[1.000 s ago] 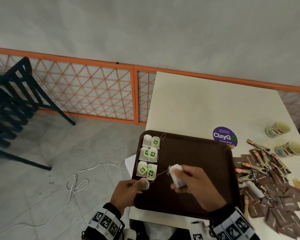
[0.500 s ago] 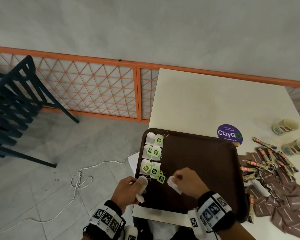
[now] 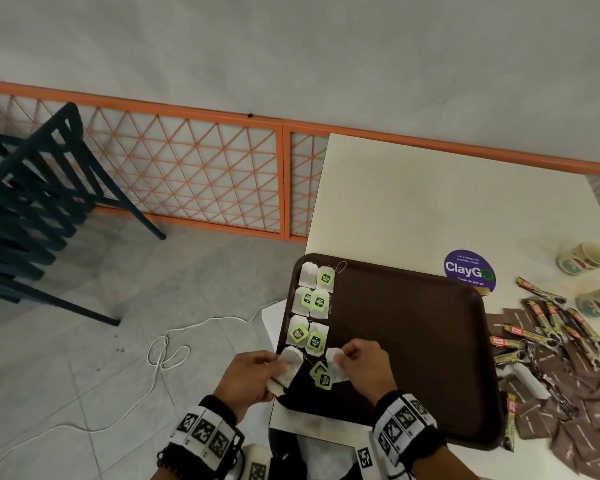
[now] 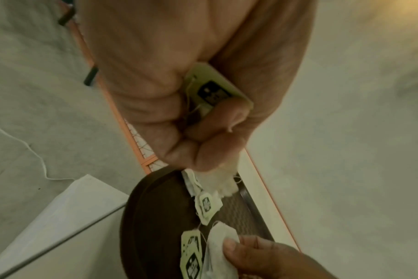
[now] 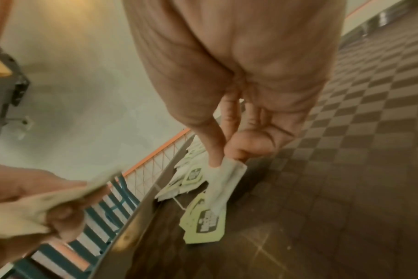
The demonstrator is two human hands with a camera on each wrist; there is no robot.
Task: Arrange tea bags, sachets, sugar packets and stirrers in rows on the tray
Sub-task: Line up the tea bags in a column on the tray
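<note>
A dark brown tray (image 3: 413, 341) lies at the table's near left edge. Several white tea bags with green tags (image 3: 312, 303) lie in two columns along its left side. My left hand (image 3: 257, 375) grips a white tea bag (image 3: 288, 365) at the tray's near left rim; in the left wrist view a green tag (image 4: 215, 90) is tucked in that palm (image 4: 191, 113). My right hand (image 3: 357, 362) pinches another tea bag (image 3: 336, 368), thumb and forefinger on its top (image 5: 227, 169). Two green tags (image 3: 321, 375) lie between the hands.
Brown sachets (image 3: 568, 410), striped stick packets (image 3: 548, 323) and two paper cups (image 3: 584, 258) lie on the white table (image 3: 430, 202) right of the tray. A purple sticker (image 3: 468, 268) is beyond the tray. Dark stacked chairs (image 3: 32, 209), an orange railing and a white cable stand left.
Both hands have come down and closer together at the tray's near left corner, each still holding its tea bag. The tags now rest on the tray between them.
</note>
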